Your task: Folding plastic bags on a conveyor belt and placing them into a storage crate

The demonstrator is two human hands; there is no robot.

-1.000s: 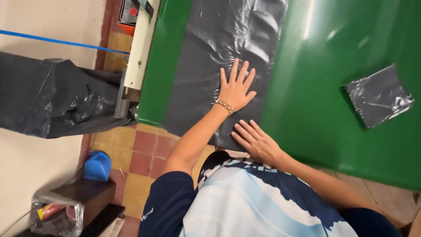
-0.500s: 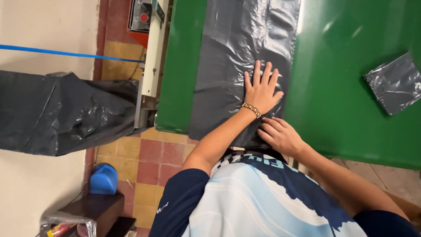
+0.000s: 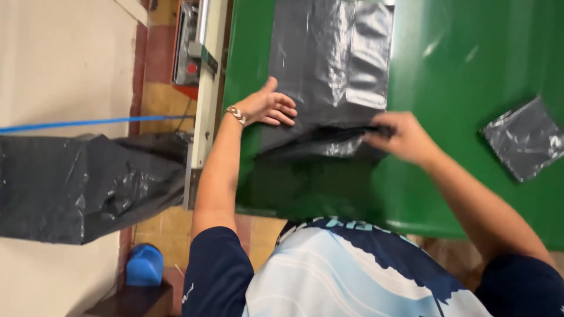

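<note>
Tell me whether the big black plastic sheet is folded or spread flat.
Partly folded: the black plastic sheet has its near edge doubled over, between the left hand and right hand.
</note>
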